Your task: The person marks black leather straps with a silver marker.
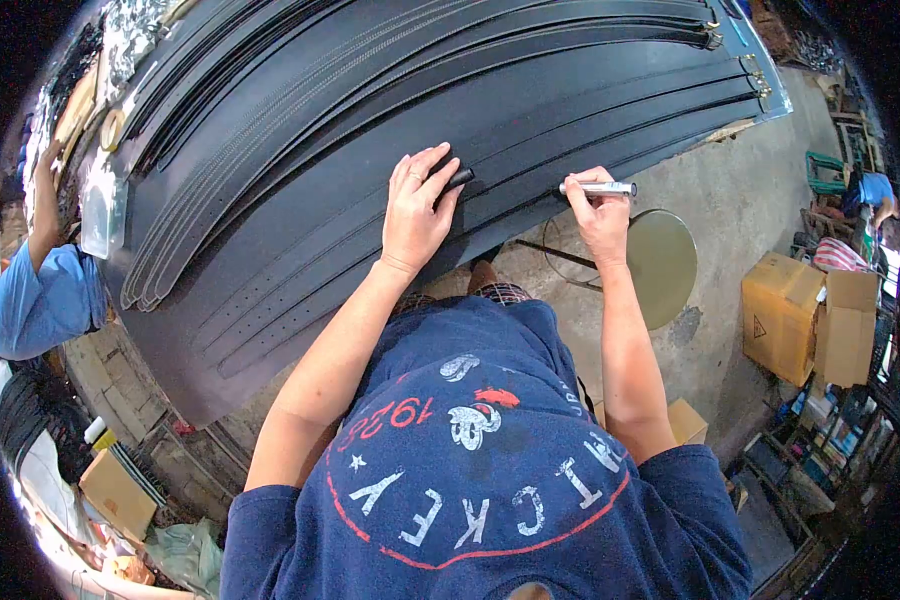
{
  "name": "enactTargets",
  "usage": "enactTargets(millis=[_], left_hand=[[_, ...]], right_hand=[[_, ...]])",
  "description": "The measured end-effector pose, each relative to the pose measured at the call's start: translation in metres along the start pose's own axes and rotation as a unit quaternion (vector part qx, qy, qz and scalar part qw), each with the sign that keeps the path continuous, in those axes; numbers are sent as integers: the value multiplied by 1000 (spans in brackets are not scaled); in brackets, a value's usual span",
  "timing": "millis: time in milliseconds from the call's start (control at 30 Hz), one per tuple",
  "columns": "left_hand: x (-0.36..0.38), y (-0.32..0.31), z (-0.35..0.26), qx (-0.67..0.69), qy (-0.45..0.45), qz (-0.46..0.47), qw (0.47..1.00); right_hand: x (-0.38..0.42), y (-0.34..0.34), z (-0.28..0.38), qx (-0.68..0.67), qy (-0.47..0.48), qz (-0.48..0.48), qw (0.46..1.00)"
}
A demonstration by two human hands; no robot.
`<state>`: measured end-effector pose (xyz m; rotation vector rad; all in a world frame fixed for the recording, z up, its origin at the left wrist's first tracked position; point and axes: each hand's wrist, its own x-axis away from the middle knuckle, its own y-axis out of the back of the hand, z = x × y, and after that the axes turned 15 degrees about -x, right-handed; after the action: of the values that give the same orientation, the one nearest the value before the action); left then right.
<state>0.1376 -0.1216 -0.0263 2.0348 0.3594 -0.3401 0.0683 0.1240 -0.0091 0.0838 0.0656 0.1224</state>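
My right hand [598,215] is closed around a silver marker [610,188], its dark tip at the edge of the nearest black leather belt. In my left hand [420,205], between thumb and fingers, is a short black marker cap [459,178]; the hand rests over the belts. Several black belts [610,113] lie side by side under and around my hands, with punched holes towards the left ends and metal buckles [757,83] at the right.
More stitched belts [300,115] cover the far part of the dark table [170,375]. A tape roll [113,130] lies at its left edge, near another person's blue sleeve [45,300]. A round stool [662,268] stands close on my right, with cardboard boxes [785,315] beyond.
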Motion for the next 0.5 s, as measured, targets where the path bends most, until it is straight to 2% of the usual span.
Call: enactTargets(millis=[233, 333, 500], left_hand=[[0, -1, 0, 5, 0, -2, 1000], [1, -2, 0, 6, -2, -5, 1000], [0, -1, -1, 5, 3, -3, 1000]], right_hand=[[3, -6, -2, 17, 7, -15, 1000], [2, -8, -5, 48, 61, -33, 996], [3, -12, -1, 11, 26, -53, 998]])
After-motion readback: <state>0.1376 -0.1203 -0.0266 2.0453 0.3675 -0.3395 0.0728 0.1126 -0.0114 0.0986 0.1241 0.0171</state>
